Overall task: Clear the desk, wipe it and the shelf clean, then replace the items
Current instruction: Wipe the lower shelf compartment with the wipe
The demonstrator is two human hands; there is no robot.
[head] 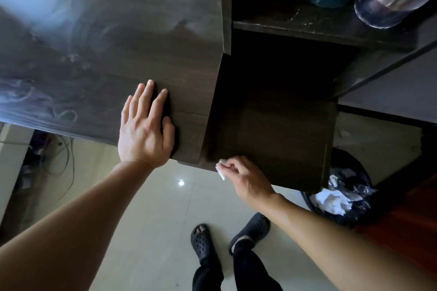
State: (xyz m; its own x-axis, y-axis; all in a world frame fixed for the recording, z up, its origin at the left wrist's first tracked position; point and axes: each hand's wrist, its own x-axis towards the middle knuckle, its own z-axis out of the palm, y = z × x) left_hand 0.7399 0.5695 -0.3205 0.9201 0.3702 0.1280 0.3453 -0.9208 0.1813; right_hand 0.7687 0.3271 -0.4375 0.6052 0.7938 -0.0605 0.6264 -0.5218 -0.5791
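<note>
left hand (144, 130) flat on surface (94, 54); right hand (246, 179) pinches tissue (221, 170) at shelf (272, 137) edge. loosely held, the small tissue could drop.

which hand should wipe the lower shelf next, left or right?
Right. The right hand already pinches the white wipe at the lower shelf front edge. The left hand lies flat on the desk top, bracing.

Surface materials at the worktop and shelf
Dark wood-grain worktop (94, 54), matt with pale smears; matt dark shelf (283, 130); glossy tiled floor (146, 208); soft white tissue (221, 170); crinkled glossy black plastic bin liner (354, 186)
</note>
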